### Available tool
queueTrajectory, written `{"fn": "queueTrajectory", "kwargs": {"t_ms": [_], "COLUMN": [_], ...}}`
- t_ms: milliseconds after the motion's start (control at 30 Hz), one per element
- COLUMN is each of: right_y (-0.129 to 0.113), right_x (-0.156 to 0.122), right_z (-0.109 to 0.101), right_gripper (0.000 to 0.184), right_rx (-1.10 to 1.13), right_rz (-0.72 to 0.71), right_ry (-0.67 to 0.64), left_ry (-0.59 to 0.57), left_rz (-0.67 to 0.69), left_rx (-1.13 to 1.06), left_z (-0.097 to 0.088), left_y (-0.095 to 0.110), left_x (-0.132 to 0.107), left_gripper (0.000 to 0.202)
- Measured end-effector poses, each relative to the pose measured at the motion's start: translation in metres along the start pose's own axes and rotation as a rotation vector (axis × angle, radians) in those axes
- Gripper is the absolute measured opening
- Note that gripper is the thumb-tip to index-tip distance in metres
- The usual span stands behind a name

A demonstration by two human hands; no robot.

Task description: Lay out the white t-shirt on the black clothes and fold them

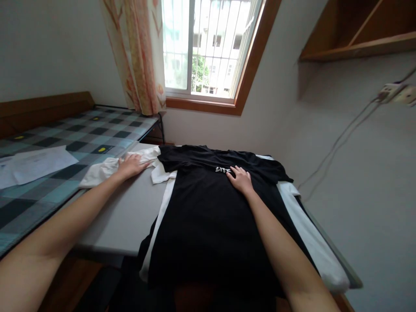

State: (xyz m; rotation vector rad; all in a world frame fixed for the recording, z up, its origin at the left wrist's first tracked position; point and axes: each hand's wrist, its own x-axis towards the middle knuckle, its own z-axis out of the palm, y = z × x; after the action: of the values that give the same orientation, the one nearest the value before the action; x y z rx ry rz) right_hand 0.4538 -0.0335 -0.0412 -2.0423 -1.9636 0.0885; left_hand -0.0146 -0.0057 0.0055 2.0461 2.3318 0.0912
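Note:
A black T-shirt [208, 216] with small white lettering lies spread flat over a white garment [312, 234] on a grey table [130, 216]. My right hand [240, 178] rests flat on the black shirt's chest just below the lettering, fingers spread. My left hand [131, 166] lies palm down on a white sleeve [104, 170] stretched out to the left of the shirt, fingers extended.
A bed with a teal and black checked cover [81, 138] adjoins the table's left side, with a white sheet [32, 167] on it. A curtained, barred window [208, 47] is ahead. A wooden shelf [357, 39] and a power strip [398, 93] with cables hang on the right wall.

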Motion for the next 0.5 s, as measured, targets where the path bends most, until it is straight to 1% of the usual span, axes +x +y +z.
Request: {"fn": "queueTrajectory", "kwargs": {"t_ms": [100, 167, 233, 300, 333, 400, 467, 500], "right_y": [0.001, 0.001, 0.000, -0.002, -0.003, -0.005, -0.008, -0.010], "right_x": [0.000, 0.000, 0.000, -0.001, -0.002, -0.003, -0.004, -0.004], "right_z": [0.001, 0.001, 0.001, 0.001, 0.001, 0.000, -0.002, -0.004], "right_gripper": [0.052, 0.051, 0.050, 0.050, 0.050, 0.050, 0.049, 0.048], "right_rx": [0.017, 0.021, 0.020, 0.011, 0.004, -0.011, -0.019, -0.018], "right_rz": [-0.001, 0.000, 0.001, 0.004, 0.005, 0.007, 0.014, 0.020], "right_ry": [0.026, 0.044, 0.054, 0.058, 0.059, 0.056, 0.045, 0.037], "left_ry": [0.076, 0.117, 0.189, 0.319, 0.404, 0.584, 0.718, 0.742], "left_rz": [0.010, -0.040, -0.133, -0.215, -0.233, -0.219, -0.174, -0.163], "left_rx": [-0.017, -0.053, -0.167, -0.366, -0.457, -0.599, -0.708, -0.750], "left_z": [-0.014, -0.030, -0.052, -0.079, -0.094, -0.126, -0.160, -0.176], "left_y": [-0.001, -0.004, -0.013, -0.023, -0.027, -0.031, -0.024, -0.017], "left_x": [-0.007, -0.010, -0.012, -0.013, -0.013, -0.013, -0.010, -0.008], "left_gripper": [0.079, 0.084, 0.086, 0.084, 0.085, 0.087, 0.087, 0.086]}}
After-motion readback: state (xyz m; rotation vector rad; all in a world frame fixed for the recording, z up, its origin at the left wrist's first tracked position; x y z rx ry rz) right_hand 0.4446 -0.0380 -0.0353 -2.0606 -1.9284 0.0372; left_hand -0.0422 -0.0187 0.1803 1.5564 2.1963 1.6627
